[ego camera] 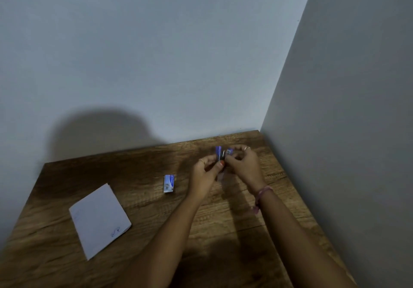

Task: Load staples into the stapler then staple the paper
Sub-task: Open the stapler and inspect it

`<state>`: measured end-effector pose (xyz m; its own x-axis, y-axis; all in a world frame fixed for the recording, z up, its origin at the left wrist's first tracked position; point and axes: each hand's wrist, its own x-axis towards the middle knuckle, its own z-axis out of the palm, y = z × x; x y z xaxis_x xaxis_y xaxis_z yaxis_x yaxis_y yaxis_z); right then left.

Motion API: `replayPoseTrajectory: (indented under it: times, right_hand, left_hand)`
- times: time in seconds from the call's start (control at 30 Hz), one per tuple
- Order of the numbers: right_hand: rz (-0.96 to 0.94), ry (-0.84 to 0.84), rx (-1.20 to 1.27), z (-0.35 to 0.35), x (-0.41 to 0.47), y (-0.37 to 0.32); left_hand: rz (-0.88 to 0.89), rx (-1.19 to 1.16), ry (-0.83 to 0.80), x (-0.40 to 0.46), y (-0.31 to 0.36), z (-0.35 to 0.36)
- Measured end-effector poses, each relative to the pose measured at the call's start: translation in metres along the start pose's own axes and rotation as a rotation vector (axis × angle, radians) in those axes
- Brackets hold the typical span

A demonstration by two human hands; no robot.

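Note:
A small purple-blue stapler (222, 152) is held above the far right part of the wooden table (138, 209), and it looks opened, with a dark metal middle showing. My left hand (206, 171) grips its lower end from the left. My right hand (244, 164) pinches its upper right part; whether staples lie between those fingers is too small to tell. A small blue and white staple box (169, 183) lies on the table left of my hands. A folded white paper (100, 219) with a blue pen mark lies at the near left.
The table stands in a corner, with a grey wall (156, 53) behind it and another wall (346, 131) along its right edge. A pink band circles my right wrist (262, 195). Bare wood lies between the paper and my arms.

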<state>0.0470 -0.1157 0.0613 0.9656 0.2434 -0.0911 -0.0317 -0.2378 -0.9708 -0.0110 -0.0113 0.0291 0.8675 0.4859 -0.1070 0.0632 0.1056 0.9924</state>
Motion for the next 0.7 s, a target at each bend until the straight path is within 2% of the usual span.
replayPoseTrajectory:
  times: [0.13, 0.23, 0.3, 0.37, 0.47, 0.53, 0.57, 0.63, 0.7]
  right_hand:
    - [-0.061, -0.078, 0.358, -0.013, -0.026, -0.047]
    - [-0.098, -0.024, 0.496, -0.022, -0.043, -0.066]
    - [-0.071, -0.018, 0.633, -0.026, -0.054, -0.068]
    - [0.008, -0.102, 0.828, -0.023, -0.067, -0.064]
    - [0.096, -0.200, 0.952, -0.011, -0.084, -0.053]
    - [0.089, -0.242, 0.823, -0.009, -0.093, -0.051]
    - [0.044, -0.236, 0.664, -0.011, -0.096, -0.053]
    - [-0.119, -0.160, 0.301, -0.017, -0.096, -0.063]
    - [-0.301, -0.111, 0.116, -0.021, -0.098, -0.084]
  left_hand:
    - [0.180, -0.173, 0.000, -0.017, 0.046, -0.002]
    - [0.248, -0.384, 0.046, -0.032, 0.076, -0.007]
    - [0.241, -0.664, 0.068, -0.035, 0.095, -0.014]
    - [0.186, -0.935, 0.037, -0.038, 0.111, -0.023]
    - [0.093, -1.136, -0.005, -0.046, 0.122, -0.029]
    - [0.059, -1.181, -0.018, -0.053, 0.123, -0.032]
    - [0.056, -1.183, -0.019, -0.056, 0.123, -0.035]
    - [0.071, -1.147, -0.030, -0.061, 0.121, -0.040]
    - [0.087, -1.085, -0.054, -0.068, 0.119, -0.043]
